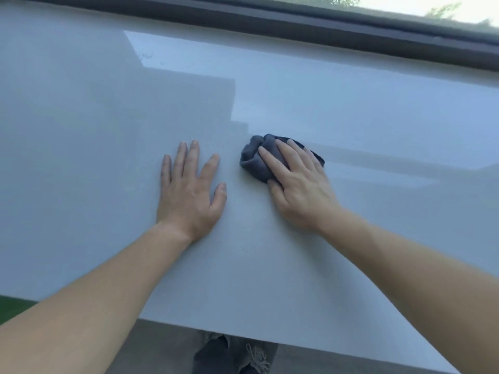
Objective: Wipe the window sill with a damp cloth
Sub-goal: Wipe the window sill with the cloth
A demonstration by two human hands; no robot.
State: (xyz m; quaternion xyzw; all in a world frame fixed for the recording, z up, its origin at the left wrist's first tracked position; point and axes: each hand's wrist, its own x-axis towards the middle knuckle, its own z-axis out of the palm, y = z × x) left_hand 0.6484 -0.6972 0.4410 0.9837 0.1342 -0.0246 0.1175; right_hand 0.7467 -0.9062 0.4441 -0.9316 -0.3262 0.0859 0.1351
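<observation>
A wide, pale grey window sill (337,103) fills most of the view. A bunched dark grey cloth (255,159) lies on it just right of the middle. My right hand (297,182) presses down on the cloth with straight fingers laid over it. My left hand (189,190) rests flat on the bare sill a little to the left of the cloth, fingers spread. A faint wet streak (391,160) runs to the right from the cloth.
A dark window frame (297,25) runs along the sill's far edge, with glass and greenery beyond. The sill's near edge (243,332) drops to a grey floor, where a shoe (235,354) shows. A green strip (13,306) sits at lower left.
</observation>
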